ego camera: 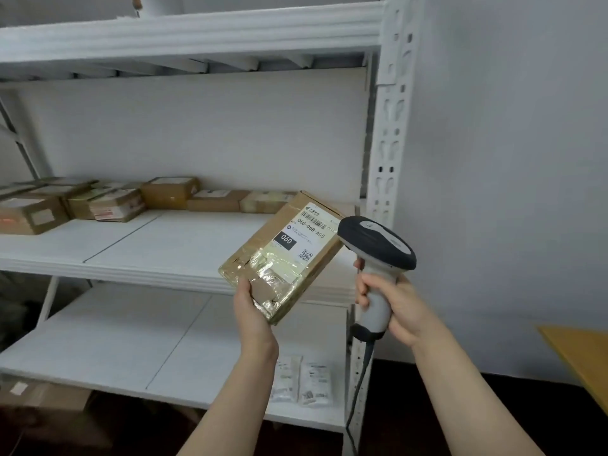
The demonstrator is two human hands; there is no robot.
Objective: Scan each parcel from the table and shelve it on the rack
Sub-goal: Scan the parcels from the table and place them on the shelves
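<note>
the parcel [283, 255] is in the middle of the frame, held in the air in front of the rack's [391, 126] middle shelf [164, 238]. it is tilted, with its label [304, 236] facing up and toward the scanner [375, 245]. this looks like the scan step, with shelving not yet done.

what could go wrong: the left hand [250, 301] has the parcel only by its lower corner, over glossy tape. the far end may sag or twist out of the grip, and the barcode would swing off the scanner's line. the scanner head is just beside the label's right edge, perhaps too close and too far to the side. it may miss the barcode, or catch the qr code lower on the same label. the cable [358, 383] hangs down along the rack's post at lower centre and could snag there when the hand moves. on shelving, a careless push may knock the boxes [115, 202] lined along the back of the shelf at left.

left hand: thumb on top of the parcel's near corner, fingers out of sight beneath, clamped on it. the grip is only partly closed because the box fills it. right hand [391, 301]: wrapped tight round the scanner's grey handle, a finger at the front near the trigger; whether it presses i cannot tell. a strip of tabletop [582, 353] shows at the right edge.
</note>
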